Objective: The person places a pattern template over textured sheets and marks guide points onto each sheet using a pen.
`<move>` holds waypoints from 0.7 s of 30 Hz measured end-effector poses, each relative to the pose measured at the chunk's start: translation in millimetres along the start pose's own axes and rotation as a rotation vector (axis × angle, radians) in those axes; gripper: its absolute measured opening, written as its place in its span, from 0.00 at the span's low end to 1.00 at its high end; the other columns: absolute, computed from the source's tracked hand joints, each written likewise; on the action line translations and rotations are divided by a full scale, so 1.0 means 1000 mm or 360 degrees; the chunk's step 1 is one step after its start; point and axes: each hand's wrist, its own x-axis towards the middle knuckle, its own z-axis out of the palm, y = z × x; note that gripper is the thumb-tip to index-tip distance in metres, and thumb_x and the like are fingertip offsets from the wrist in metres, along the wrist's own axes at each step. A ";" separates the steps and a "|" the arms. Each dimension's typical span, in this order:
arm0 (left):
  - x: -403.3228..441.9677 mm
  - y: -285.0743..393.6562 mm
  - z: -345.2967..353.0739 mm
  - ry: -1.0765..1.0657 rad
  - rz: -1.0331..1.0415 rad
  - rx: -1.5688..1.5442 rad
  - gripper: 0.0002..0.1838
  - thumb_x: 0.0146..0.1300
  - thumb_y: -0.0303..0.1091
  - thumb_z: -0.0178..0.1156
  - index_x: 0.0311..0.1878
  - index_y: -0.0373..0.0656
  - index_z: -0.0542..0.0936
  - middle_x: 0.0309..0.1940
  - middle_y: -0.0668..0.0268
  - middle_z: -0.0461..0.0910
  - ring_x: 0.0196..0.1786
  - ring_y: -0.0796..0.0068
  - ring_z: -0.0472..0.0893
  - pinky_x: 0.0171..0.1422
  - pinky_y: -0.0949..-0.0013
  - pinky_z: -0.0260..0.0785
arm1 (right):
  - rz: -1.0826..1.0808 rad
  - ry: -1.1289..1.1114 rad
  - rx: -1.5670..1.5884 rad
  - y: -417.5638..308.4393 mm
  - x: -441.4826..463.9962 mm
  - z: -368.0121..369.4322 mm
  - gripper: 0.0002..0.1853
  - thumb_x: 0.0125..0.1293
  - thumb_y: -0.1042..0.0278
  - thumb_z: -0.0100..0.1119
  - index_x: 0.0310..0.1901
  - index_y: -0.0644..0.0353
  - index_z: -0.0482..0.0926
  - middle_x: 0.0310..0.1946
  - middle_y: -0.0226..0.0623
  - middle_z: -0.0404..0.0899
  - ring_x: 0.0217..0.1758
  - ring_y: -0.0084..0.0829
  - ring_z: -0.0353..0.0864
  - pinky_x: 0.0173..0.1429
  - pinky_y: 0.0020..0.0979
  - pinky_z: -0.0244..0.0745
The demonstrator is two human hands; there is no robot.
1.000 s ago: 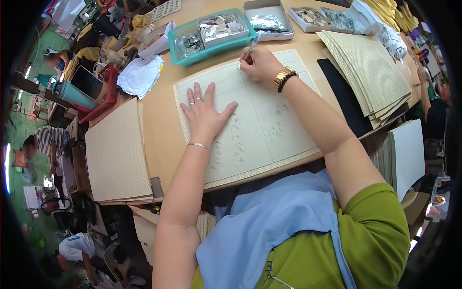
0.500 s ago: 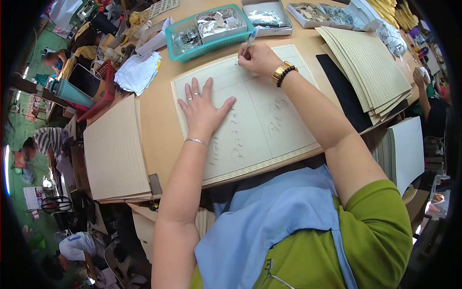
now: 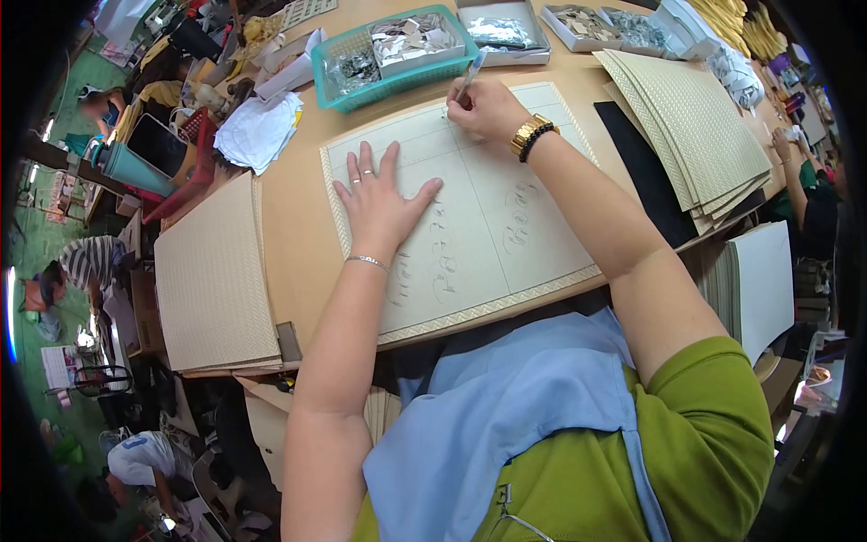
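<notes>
A pale sheet (image 3: 479,230) with a patterned border lies on the table, bearing ruled lines and pencilled handwriting. My left hand (image 3: 377,203) rests flat on its left part, fingers spread, holding nothing. Near the sheet's top edge, my right hand (image 3: 486,110) is closed round a pen (image 3: 471,74), whose upper end points up and away. The pen's tip is hidden by the fingers. Just beyond the sheet sits a teal basket (image 3: 348,97) with a white box of small flat pieces inside.
Stacks of woven-pattern boards stand left (image 3: 217,280) and right (image 3: 691,135), the right one over a black sheet (image 3: 637,167). White cloths (image 3: 259,133) and a red basket (image 3: 194,176) are at the upper left. Open boxes (image 3: 506,54) line the back. Other people work at both sides.
The view has shifted slightly, so the basket and sheet sit a little higher and further left. My right hand has moved slightly against the sheet; my left hand stays spread on it.
</notes>
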 end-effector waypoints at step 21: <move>0.000 0.000 0.001 -0.0007 -0.0006 -0.0008 0.49 0.54 0.75 0.58 0.74 0.56 0.64 0.77 0.50 0.51 0.80 0.46 0.47 0.76 0.30 0.37 | -0.0014 -0.0100 -0.0091 -0.005 0.006 0.003 0.11 0.60 0.62 0.59 0.36 0.62 0.81 0.28 0.44 0.84 0.34 0.41 0.85 0.44 0.36 0.79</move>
